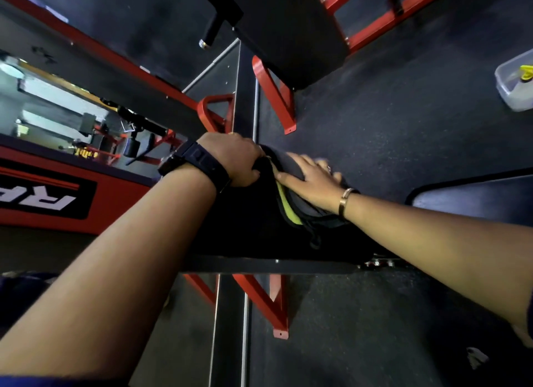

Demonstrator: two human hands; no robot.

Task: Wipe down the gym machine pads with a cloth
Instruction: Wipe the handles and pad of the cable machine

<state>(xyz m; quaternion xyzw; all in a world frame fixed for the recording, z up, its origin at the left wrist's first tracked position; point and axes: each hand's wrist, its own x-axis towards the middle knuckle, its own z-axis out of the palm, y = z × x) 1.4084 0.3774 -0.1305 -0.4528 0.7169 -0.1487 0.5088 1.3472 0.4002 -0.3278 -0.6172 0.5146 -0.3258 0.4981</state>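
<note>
Cloth (pixel 288 204), dark with a lime-yellow strip along one edge, is lying bunched on the far right part of the black pad (pixel 245 228). We are pressing it down with our right hand (pixel 310 181), whose fingers are lying flat and spread, pointing left, so that grip is wide and curling round nothing. Our left hand (pixel 233 161) is sitting just beside those fingertips, its grip curling narrow over the pad's far left edge; whether it is also pinching a fold of the cloth we cannot tell. As we are judging it, the next move is turning on one relation: the bare bulk of the pad is stretching from the cloth toward us and leftward, down to its near edge. The right hand, already on the cloth, is therefore the one placed to be drawing it back along that line while the left is steadying the pad.
</note>
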